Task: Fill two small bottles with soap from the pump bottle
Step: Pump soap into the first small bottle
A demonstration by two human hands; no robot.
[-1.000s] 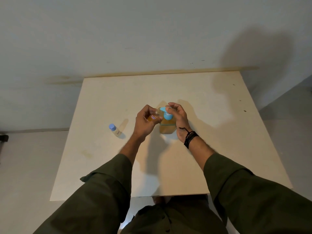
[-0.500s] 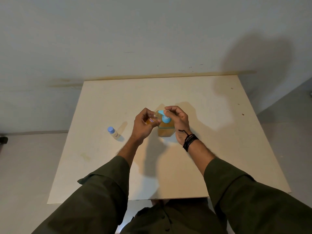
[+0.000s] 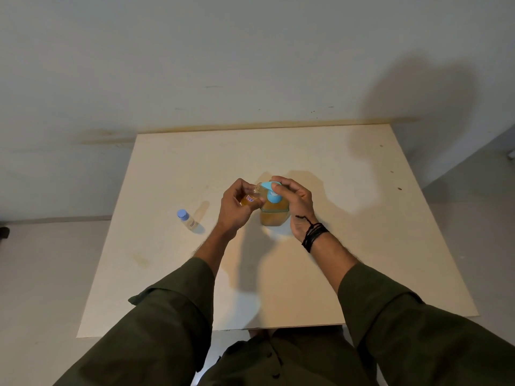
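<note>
A pump bottle (image 3: 274, 215) of amber soap with a blue pump head stands at the middle of the cream table (image 3: 348, 246). My right hand (image 3: 295, 203) lies over the pump, its fingers curled on the blue head. My left hand (image 3: 235, 208) grips a small open bottle (image 3: 250, 198), part full of amber soap, with its mouth under the pump's spout. A second small bottle (image 3: 187, 219) with a blue cap stands to the left, clear and apart from both hands.
The table's far edge meets a pale wall (image 3: 250, 65). Grey floor (image 3: 41, 274) shows on the left and right of the table. My dark green sleeves cover the near edge.
The pump head has risen a little under my right hand. The camera view has shifted slightly; both hands stay at the pump.
</note>
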